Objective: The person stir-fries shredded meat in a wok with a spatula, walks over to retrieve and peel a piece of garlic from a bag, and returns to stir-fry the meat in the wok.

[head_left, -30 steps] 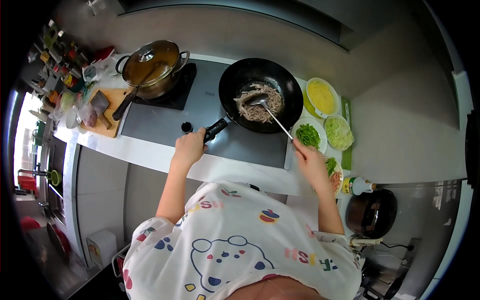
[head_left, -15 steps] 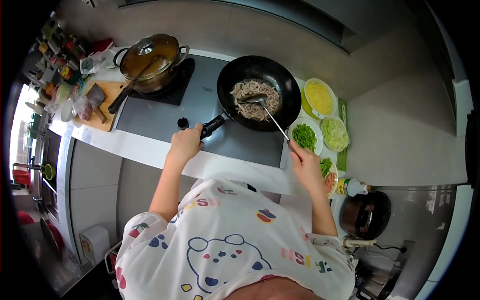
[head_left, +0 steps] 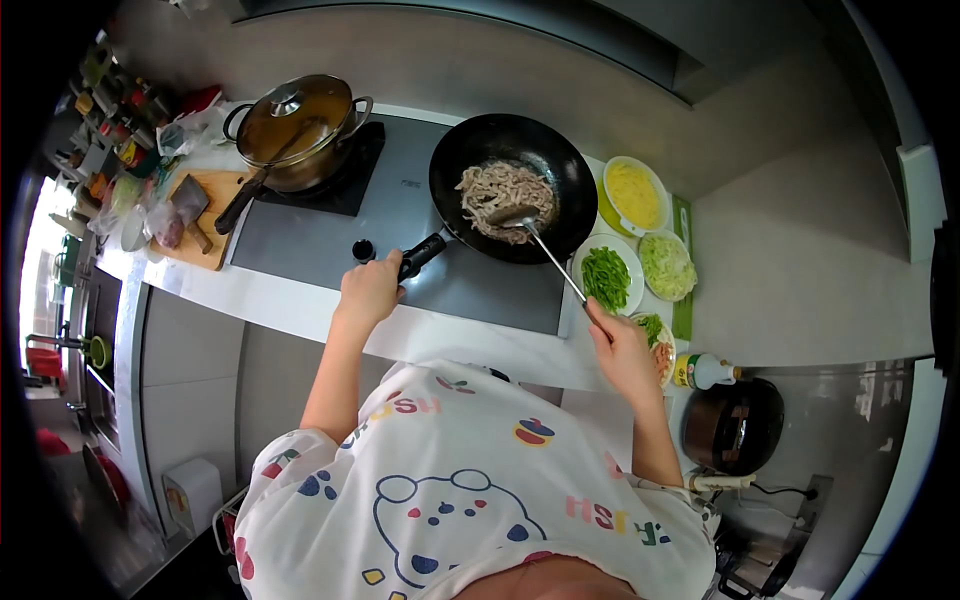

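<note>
A black wok (head_left: 555,170) sits on the right side of the grey cooktop (head_left: 400,200), with pale shredded meat (head_left: 490,190) in it. My left hand (head_left: 370,290) is closed round the wok's black handle (head_left: 424,255). My right hand (head_left: 622,345) grips a metal spatula (head_left: 553,260), whose blade rests in the lower right part of the meat. Close to my right hand stand a white plate of chopped green vegetable (head_left: 606,280) and a plate of green pieces and pinkish shreds (head_left: 662,352).
A lidded pot (head_left: 300,125) stands at the left of the cooktop, beside a cutting board (head_left: 218,185) with a cleaver (head_left: 190,198). At right are yellow shreds (head_left: 634,196), shredded cabbage (head_left: 668,266), a bottle (head_left: 708,371) and a dark cooker (head_left: 733,425).
The spatula blade has moved lower and nearer to me in the wok, and my right hand has come down slightly. My left hand stays on the handle. The meat has shifted.
</note>
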Demonstrator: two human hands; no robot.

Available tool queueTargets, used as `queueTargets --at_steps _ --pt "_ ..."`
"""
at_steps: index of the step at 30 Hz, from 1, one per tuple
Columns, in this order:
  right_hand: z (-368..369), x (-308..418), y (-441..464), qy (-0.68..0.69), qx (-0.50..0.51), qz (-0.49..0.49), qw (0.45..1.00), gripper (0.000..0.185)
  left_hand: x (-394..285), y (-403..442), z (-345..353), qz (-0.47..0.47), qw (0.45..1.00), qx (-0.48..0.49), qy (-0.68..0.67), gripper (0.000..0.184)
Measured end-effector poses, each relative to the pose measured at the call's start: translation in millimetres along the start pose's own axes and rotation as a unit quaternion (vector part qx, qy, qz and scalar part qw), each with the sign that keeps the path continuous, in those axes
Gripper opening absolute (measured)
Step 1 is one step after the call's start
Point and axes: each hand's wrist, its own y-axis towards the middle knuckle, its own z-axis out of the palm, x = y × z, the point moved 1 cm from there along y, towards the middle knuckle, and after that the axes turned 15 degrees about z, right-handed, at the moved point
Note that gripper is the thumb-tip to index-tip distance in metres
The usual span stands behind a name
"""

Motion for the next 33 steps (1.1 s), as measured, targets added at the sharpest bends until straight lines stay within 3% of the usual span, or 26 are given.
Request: queueTargets --at_steps 8,11,17,20,33 --pt "19.2 -11.8 19.3 0.077 -0.070 -0.038 0.994 0.038 -1.3 -0.6 -1.7 -0.006 1.000 0.004 -0.002 0.039" --pt "31.9 -19.6 37.8 0.032 -0.055 -0.023 0.998 0.039 -0.2 -0.7 -0.8 0.001 1.000 0.003 0.003 0.039" --pt "30.6 -9.3 44.3 0.085 -0.070 -0.043 0.993 0.039 0.6 0.4 1.0 -0.004 1.000 0.006 0.006 0.039" --pt "43.8 -10.4 61.8 0.041 -0.048 -0.002 0.998 0.039 1.5 1.6 0.2 -0.011 1.000 0.020 0.004 0.039" --pt "14.4 -20.5 34.6 0.062 -0.069 -0.026 0.995 0.039 4.5 0.5 1.7 0.004 1.000 0.005 0.009 0.039"
